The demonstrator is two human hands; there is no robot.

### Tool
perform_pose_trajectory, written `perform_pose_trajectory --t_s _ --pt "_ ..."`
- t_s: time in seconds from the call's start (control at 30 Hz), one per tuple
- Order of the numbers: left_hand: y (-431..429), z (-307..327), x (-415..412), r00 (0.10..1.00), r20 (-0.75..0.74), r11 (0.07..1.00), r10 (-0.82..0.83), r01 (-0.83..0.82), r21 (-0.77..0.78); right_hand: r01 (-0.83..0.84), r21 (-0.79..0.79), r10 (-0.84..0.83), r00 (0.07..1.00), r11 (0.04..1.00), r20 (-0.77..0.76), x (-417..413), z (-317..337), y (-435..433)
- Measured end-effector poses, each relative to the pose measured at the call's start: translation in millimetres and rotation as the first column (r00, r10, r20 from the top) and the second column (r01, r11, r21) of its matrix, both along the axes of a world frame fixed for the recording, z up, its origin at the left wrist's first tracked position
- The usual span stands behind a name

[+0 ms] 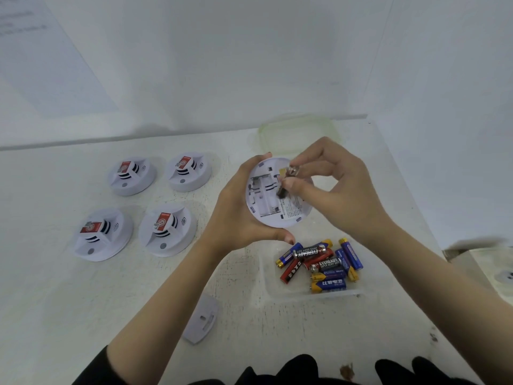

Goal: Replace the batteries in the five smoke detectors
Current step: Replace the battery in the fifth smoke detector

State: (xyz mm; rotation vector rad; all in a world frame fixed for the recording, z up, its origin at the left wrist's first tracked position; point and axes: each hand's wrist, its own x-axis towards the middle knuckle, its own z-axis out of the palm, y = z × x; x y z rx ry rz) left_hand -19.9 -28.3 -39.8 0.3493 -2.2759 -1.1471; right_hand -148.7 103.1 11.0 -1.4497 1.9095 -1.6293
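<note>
My left hand (238, 215) grips a white smoke detector (270, 202) from the left, its underside facing me and its battery bay open. Over that bay, my right hand (330, 187) pinches a dark battery (283, 190) between thumb and fingers; the battery is blurred. Several white detectors with red stickers stand on the table at the left, among them one at the back left (130, 176) and one at the front (166, 230). A clear tray (280, 293) below my hands holds several loose batteries (319, 262). A white battery cover (201, 320) lies near the front.
A clear, green-rimmed container lid (298, 132) lies behind my hands by the wall. The white table (69, 301) ends at the right, where another surface (494, 270) begins. Dark clothing shows at the bottom edge.
</note>
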Motion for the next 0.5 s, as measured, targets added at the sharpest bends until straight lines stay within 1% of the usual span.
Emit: perform_pose_trajectory --t_s 0.07,0.13,0.2,0.27,0.5 --pt "1 0 -1 1.000 -0.003 1.000 -0.007 0.007 0.013 0.025 -0.007 -0.026 0.987 1.000 -0.158 4 -5 -4" --pt "3 1 -2 1.000 -0.012 1.000 -0.010 0.010 0.013 0.044 -0.026 -0.050 0.943 0.999 -0.329 4 -9 -7" --pt "5 1 -3 1.000 -0.018 1.000 -0.015 0.015 -0.001 0.043 -0.031 -0.052 0.900 0.999 -0.432 2 -11 -9" --pt "6 0 -4 1.000 -0.022 1.000 -0.021 0.021 -0.009 0.046 -0.011 -0.046 0.886 0.999 -0.461 0 -12 -10" --pt "10 -1 -7 0.999 -0.038 1.000 -0.029 0.029 0.004 0.047 0.048 -0.018 0.881 0.998 -0.474 -2 -14 -11"
